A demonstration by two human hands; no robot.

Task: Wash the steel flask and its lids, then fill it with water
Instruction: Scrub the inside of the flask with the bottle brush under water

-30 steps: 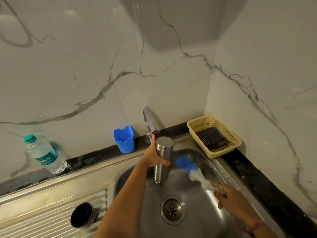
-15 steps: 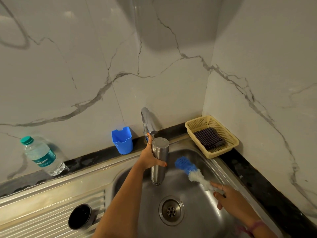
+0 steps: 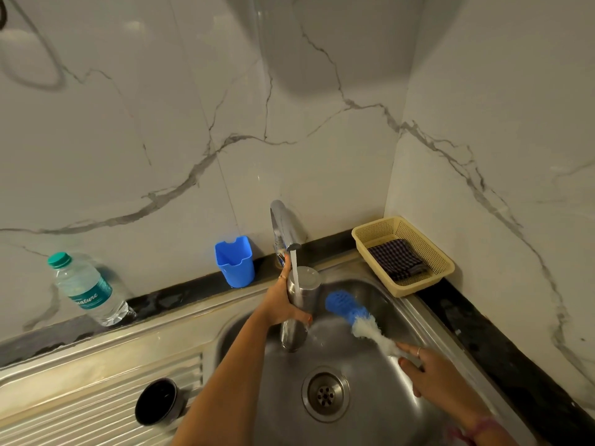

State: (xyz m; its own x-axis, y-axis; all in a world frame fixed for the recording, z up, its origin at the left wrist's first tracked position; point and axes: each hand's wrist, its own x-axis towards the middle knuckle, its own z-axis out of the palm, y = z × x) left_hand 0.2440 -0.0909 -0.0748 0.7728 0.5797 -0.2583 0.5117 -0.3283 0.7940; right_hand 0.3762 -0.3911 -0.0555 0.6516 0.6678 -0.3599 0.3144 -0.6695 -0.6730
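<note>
The flask (image 3: pixel 299 304) is standing upside down in the sink (image 3: pixel 380 423), base up and mouth down near the sink floor, with the left hand (image 3: pixel 283 304) wrapping around its middle, that grip closing firmly on the steel body. Water is running from the tap (image 3: pixel 283 226) and is streaming past the front of the flask, so the step in hand is looking like rinsing the outside. The right hand (image 3: pixel 434 375) is reaching along the sink's right slope, fingers spread and loose, its grip open; the fingertips are touching or just about touching the white end of the bottle brush (image 3: pixel 357 317) lying there, though I cannot tell which. A dark lid (image 3: pixel 157 401) is sitting on the draining board to the left, apparently waiting its turn. Next, the right hand is likely needing to close on the brush handle and lift it, while the left is turning the flask mouth-up so the brush can go inside
</note>
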